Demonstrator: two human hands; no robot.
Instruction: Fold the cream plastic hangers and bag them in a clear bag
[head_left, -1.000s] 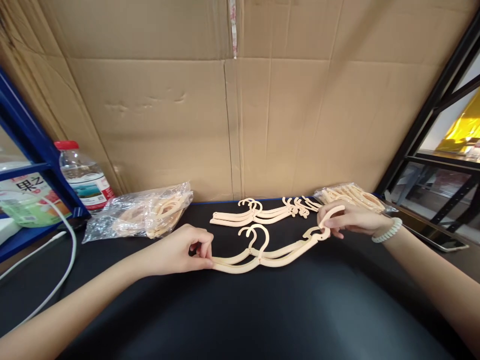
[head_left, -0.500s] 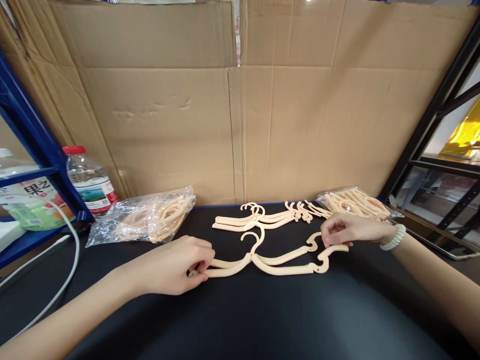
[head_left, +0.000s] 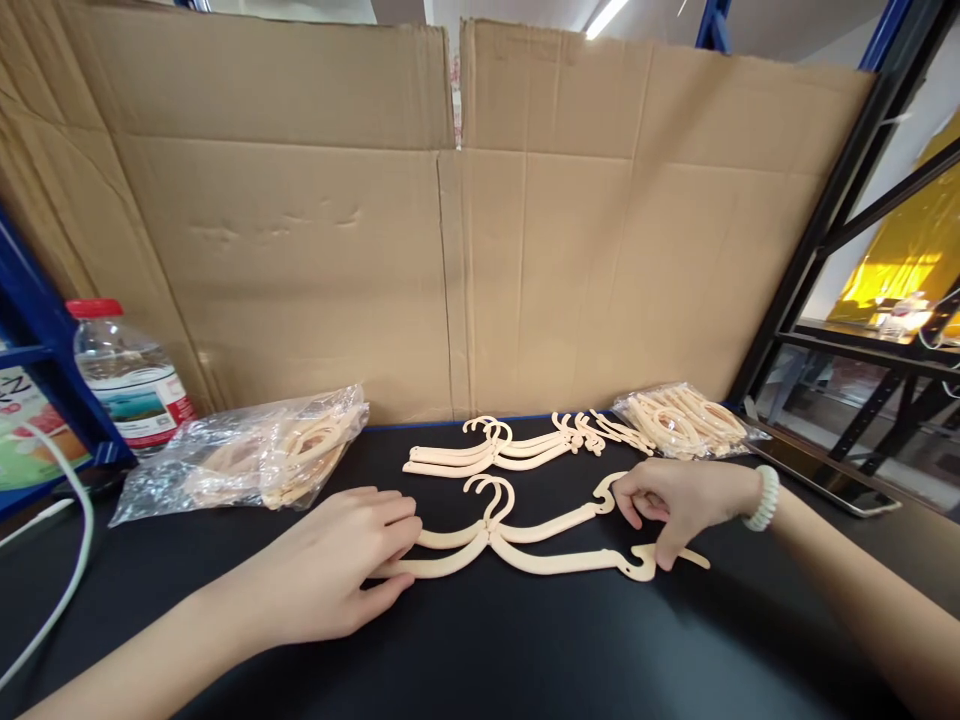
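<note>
Two beige hangers (head_left: 555, 563) lie side by side on the black table (head_left: 480, 650), their hooks pointing away from me. My left hand (head_left: 337, 560) rests over their left ends, with thumb and fingers apart around the nearer arm. At their right ends, my right hand (head_left: 675, 505) touches the hooked end pieces, thumb on the nearer one and fingertips by the farther one. Its thumb and index finger are spread. Behind lies a group of folded hangers (head_left: 480, 455), with small hooked pieces (head_left: 589, 432) to its right.
Clear bags of beige parts lie at the back left (head_left: 277, 455) and back right (head_left: 675, 418). A phone (head_left: 825, 475) is beyond my right wrist. A red-capped bottle (head_left: 131, 385) and white cable (head_left: 82, 540) are at left; cardboard (head_left: 315, 250) stands behind.
The two hangers now lie farther apart at their right ends. My right hand has opened from a pinch and shifted nearer, and my left fingers have loosened. The camera view has shifted.
</note>
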